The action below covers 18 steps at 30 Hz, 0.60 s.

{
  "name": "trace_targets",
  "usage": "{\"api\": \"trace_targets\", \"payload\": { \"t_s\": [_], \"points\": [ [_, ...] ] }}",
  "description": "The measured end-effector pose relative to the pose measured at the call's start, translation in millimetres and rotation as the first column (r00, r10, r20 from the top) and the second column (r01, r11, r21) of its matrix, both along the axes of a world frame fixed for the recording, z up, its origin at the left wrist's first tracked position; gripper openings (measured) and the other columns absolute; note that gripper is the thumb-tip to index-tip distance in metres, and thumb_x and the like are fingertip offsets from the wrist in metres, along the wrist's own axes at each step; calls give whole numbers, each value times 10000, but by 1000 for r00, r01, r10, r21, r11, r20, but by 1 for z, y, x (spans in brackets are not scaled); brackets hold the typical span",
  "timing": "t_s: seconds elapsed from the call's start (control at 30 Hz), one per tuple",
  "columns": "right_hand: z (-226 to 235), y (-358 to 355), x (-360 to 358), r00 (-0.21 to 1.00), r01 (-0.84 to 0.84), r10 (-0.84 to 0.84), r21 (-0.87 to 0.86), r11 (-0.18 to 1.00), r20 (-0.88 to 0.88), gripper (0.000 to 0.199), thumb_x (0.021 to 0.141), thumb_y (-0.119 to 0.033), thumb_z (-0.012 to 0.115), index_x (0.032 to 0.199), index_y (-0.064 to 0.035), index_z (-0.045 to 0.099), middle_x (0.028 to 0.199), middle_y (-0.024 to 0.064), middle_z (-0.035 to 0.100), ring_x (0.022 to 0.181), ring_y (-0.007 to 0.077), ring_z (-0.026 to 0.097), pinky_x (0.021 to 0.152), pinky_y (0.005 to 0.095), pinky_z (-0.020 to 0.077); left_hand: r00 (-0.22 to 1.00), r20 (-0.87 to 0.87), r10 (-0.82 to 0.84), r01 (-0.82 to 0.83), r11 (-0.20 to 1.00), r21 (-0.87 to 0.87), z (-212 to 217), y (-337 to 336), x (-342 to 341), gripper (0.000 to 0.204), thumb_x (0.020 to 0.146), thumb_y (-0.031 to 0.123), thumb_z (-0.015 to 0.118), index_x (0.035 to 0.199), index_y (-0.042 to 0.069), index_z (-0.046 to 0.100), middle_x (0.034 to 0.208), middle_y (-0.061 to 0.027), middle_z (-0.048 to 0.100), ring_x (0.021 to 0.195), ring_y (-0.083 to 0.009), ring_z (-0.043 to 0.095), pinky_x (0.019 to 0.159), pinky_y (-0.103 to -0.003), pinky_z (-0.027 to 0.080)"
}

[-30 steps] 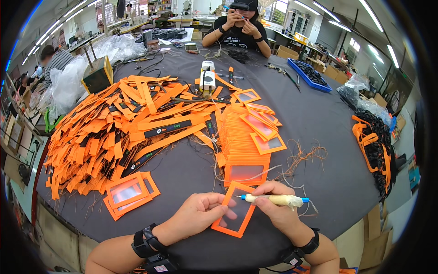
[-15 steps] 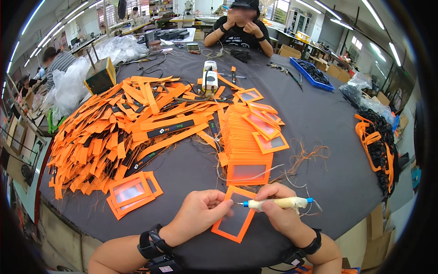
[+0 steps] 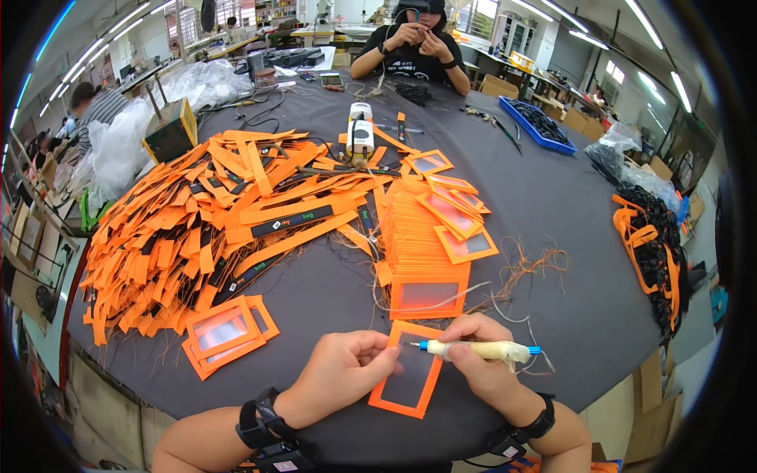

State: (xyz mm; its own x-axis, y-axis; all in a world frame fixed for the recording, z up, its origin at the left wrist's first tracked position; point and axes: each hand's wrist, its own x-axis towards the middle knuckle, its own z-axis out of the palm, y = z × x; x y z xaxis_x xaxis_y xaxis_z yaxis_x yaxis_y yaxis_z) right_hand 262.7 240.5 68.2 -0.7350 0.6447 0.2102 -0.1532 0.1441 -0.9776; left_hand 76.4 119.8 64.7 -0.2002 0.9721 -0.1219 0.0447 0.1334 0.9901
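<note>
As the frame [image 3: 407,386] looks from my end: a bright orange border, longer than wide, around a clear, slightly hazy panel; its top leans a little to the right.
Strip labels: on the orange strips [image 3: 158,244] heaped to the left, I see black labels with a small white square and orange and green letters.
Other print: small dark marks on the white box [image 3: 361,140] beyond the heap, and pale lettering across the black top of the person [image 3: 410,67] opposite.
Frame's place: between my wearer's two hands, near the close edge of the worktop [image 3: 583,244], just in front of the stack [image 3: 422,236] of similar orange frames; I cannot tell whether it rests or is lifted.
Left hand [image 3: 341,366]: pinching the frame's left border between thumb and fingers.
Right hand [image 3: 482,370]: gripping the pale, blue-ended tool [image 3: 485,349] like a pen.
Tool tip: above the panel's upper part, near the left border; whether it touches, I cannot tell.
</note>
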Motion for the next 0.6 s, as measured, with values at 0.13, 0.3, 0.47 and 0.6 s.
{"api": "trace_targets", "payload": {
  "t_s": [0.13, 0.3, 0.47, 0.6],
  "points": [
    [4, -1, 1, 1000, -20, 18, 79, 997, 22, 149, 875, -99, 655, 975, 5, 617, 916, 68, 667, 781, 88, 596, 690, 235, 492, 977, -211, -24, 14, 999, -47, 9, 0, -2, 195, 920, 142, 609, 979, -30, 679, 762, -40, 700, 645, -5, 583, 572, -169, 460],
    [4, -3, -3, 1000, -23, 25, 192, 981, -8, 169, 887, -142, 637, 949, 7, 587, 837, 104, 637, 729, 125, 602, 643, 247, 487, 986, -139, 87, -82, 996, 40, 4, 1, 2, 199, 903, 155, 606, 872, -31, 669, 655, -32, 654, 572, -51, 585, 517, -225, 445],
    [1, -3, 0, 1000, -11, 14, 118, 993, -22, 154, 874, -107, 663, 967, 9, 625, 921, 76, 662, 779, 102, 603, 695, 239, 496, 997, -20, 80, -78, 993, 84, -3, 1, 1, 257, 952, 178, 550, 845, -33, 650, 666, -46, 654, 612, -63, 600, 555, -225, 463],
    [2, -4, 0, 1000, 11, -9, 77, 997, -24, 141, 869, -89, 658, 960, 13, 622, 903, 70, 658, 770, 85, 593, 680, 229, 490, 998, 48, 33, -36, 997, 65, -3, 1, -1, 293, 982, 213, 522, 876, -31, 644, 685, -49, 660, 641, -68, 609, 587, -219, 474]
  ]
}}
